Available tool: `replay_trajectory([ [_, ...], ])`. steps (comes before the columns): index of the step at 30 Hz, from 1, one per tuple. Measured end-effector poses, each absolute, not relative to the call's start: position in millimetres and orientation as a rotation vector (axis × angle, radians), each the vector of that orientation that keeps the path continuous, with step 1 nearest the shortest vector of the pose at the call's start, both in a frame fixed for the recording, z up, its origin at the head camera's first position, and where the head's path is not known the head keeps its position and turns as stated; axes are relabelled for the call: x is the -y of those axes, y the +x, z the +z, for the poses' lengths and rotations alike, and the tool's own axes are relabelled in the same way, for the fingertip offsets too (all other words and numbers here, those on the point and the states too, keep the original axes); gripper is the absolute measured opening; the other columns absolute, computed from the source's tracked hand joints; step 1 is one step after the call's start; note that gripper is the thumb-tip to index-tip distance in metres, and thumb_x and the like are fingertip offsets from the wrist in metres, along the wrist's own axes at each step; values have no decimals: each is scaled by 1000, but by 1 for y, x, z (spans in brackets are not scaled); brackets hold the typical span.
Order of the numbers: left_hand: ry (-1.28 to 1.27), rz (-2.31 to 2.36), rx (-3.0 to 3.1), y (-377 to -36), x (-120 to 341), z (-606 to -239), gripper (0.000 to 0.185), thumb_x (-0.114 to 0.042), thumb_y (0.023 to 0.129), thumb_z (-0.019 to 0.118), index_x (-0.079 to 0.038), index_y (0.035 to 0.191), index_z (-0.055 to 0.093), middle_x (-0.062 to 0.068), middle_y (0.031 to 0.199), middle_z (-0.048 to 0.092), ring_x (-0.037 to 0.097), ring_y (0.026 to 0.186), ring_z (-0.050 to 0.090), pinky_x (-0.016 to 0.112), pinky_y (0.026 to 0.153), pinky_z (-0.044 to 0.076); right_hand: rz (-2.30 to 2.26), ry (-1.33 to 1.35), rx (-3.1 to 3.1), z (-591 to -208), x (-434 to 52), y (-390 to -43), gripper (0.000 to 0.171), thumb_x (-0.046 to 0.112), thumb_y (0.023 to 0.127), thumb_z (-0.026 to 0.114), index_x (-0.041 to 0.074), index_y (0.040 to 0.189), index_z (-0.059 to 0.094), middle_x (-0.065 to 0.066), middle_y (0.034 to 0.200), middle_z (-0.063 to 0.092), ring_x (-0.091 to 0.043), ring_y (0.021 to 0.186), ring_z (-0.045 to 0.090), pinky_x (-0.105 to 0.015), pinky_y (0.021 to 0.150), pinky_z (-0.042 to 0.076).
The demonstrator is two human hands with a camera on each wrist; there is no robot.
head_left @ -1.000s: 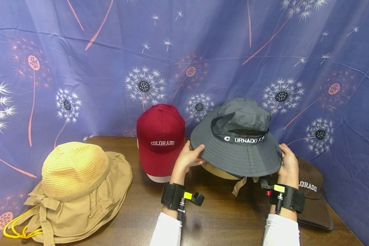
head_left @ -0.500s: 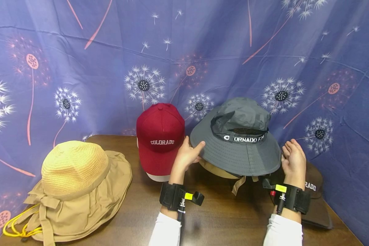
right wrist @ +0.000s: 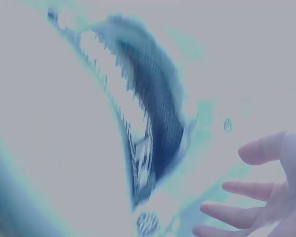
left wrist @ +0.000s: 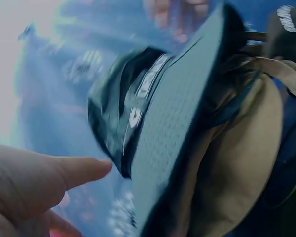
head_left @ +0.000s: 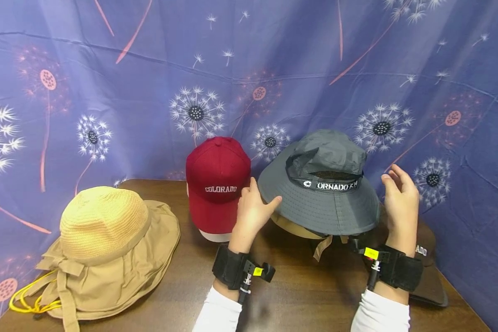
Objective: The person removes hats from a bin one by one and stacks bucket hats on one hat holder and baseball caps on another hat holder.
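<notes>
A grey wide-brimmed bucket hat point(head_left: 328, 203) with a white-lettered band sits on top of a tan hat point(head_left: 294, 228) whose strap hangs down. My left hand point(head_left: 252, 210) is at the grey brim's left side, thumb spread towards it and index finger pointing up beside the red cap point(head_left: 219, 193). In the left wrist view the left hand point(left wrist: 34, 182) has its thumb stretched out close to the crown. My right hand point(head_left: 401, 207) is raised off the brim's right side, fingers apart and holding nothing. The right wrist view is washed out, with the spread right hand point(right wrist: 256, 197) near the hat.
A straw-crowned hat point(head_left: 103, 226) with a tan cloth brim and yellow cord lies at the left. The brown cap point(head_left: 429, 276) is at the right, partly behind my right forearm. All stand on a dark wooden table point(head_left: 299, 295) before a blue dandelion-print cloth point(head_left: 149, 92).
My right hand has let go of the grey hat's brim and moved right and up. My left hand has loosened from the brim, its fingers now more spread. The hat has stayed in place.
</notes>
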State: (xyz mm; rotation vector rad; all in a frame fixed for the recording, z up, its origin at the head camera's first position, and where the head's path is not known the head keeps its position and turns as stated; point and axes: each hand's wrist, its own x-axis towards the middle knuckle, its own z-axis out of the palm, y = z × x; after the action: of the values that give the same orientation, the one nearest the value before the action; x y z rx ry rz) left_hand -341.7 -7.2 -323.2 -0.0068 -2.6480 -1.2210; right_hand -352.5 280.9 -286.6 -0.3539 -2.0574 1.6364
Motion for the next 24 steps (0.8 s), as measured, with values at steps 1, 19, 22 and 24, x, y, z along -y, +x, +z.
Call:
replay_trajectory([
  [1, -17, -1150, 2652, -337, 5, -321, 92, -47, 85, 67, -2, 151, 22, 26, 141, 44, 43, 124, 51, 52, 102, 47, 1594, -331, 2048, -283, -275, -350, 46, 29, 100, 44, 28, 146, 39, 6, 150, 43, -5, 139, 38, -28, 119, 29],
  [19, -476, -689, 2698, -251, 99, -347, 38, -32, 78, 77, -20, 112, 68, -4, 93, 75, 13, 84, 70, 31, 71, 54, 1586, 656, 2156, -270, -135, -316, 26, 15, 99, 51, 0, 117, 62, -7, 107, 70, -4, 94, 67, -17, 80, 56],
  [22, -416, -632, 2742, -236, 127, -357, 34, -30, 76, 78, -21, 108, 70, -8, 87, 74, 10, 80, 69, 26, 66, 53, 1479, 788, 2306, -283, -100, -311, 24, 17, 97, 55, 7, 117, 64, -11, 111, 70, -9, 95, 67, -20, 81, 55],
  [24, -381, -605, 2765, -226, 145, -360, 32, -30, 76, 78, -20, 105, 70, -8, 85, 74, 8, 77, 69, 23, 65, 53, 1393, 893, 2402, -293, -77, -307, 24, 19, 95, 57, 10, 117, 65, -9, 112, 71, -13, 97, 68, -24, 83, 56],
])
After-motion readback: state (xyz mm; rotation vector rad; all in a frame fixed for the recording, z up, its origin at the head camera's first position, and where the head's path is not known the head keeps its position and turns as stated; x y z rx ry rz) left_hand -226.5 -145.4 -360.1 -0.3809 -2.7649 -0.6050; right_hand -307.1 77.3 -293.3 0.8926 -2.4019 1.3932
